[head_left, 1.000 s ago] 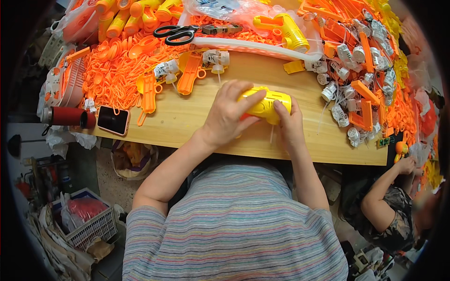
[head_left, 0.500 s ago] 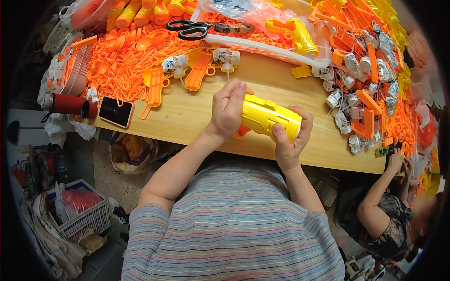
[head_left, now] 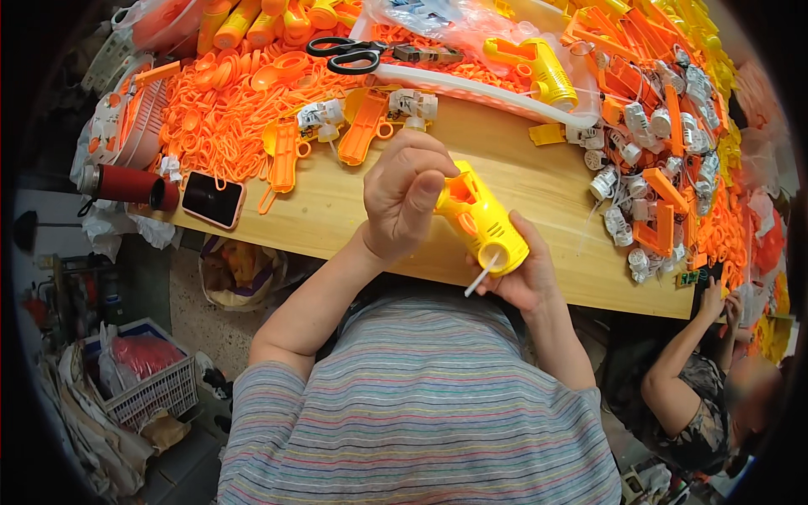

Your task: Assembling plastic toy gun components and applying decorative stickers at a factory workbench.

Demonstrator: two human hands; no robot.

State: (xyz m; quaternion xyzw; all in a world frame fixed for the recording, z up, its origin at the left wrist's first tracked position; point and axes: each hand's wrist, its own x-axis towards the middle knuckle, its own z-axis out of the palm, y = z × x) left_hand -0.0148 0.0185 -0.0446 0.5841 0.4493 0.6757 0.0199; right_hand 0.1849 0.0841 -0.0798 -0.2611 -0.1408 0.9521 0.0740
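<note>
Below you spreads the wooden table [head_left: 539,181], the white tray [head_left: 497,94] toward its far side. Your left hand [head_left: 410,194] curls by the upper end of the yellow housing [head_left: 494,212] — whether it grips, I can't tell. Your right hand [head_left: 530,273] clasps the housing's lower part, tilted over the table's near edge — a thin white stick [head_left: 481,278] jutting out.

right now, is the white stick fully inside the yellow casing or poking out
Poking out: the white stick extends past the yellow casing, its free end in plain view.
</note>
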